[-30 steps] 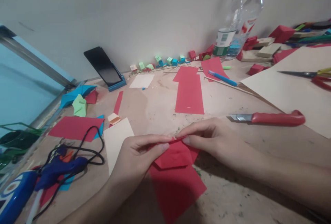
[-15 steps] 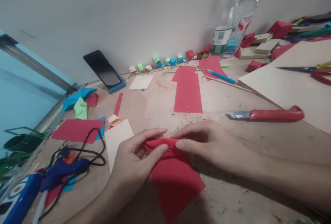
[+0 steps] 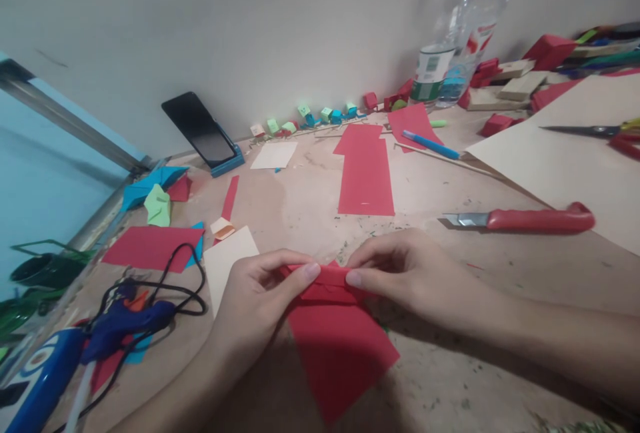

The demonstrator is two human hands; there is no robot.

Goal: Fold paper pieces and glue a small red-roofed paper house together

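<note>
A strip of folded red paper (image 3: 330, 284) stretches between my two hands at the lower middle of the view. My left hand (image 3: 267, 299) pinches its left end, thumb on the near face and fingers behind. At the other end my right hand (image 3: 403, 273) grips it between thumb and fingertips. Below the fold, a flat red sheet (image 3: 340, 359) hangs or lies towards me; I cannot tell whether it is one piece with the folded part. A cream paper (image 3: 233, 263) lies just beyond my left hand.
A red-handled knife (image 3: 540, 219) lies to the right, and scissors (image 3: 595, 131) rest on a large cream sheet (image 3: 565, 166). At left sit a blue glue gun (image 3: 125, 326) with a black cord and a phone (image 3: 200, 129) on a stand. Plastic bottles (image 3: 435, 66) stand by the wall.
My left thumb has slid up onto the top edge of the fold, and the folded strip now looks flatter and straighter. Both hands keep hold of it. The view has shifted slightly.
</note>
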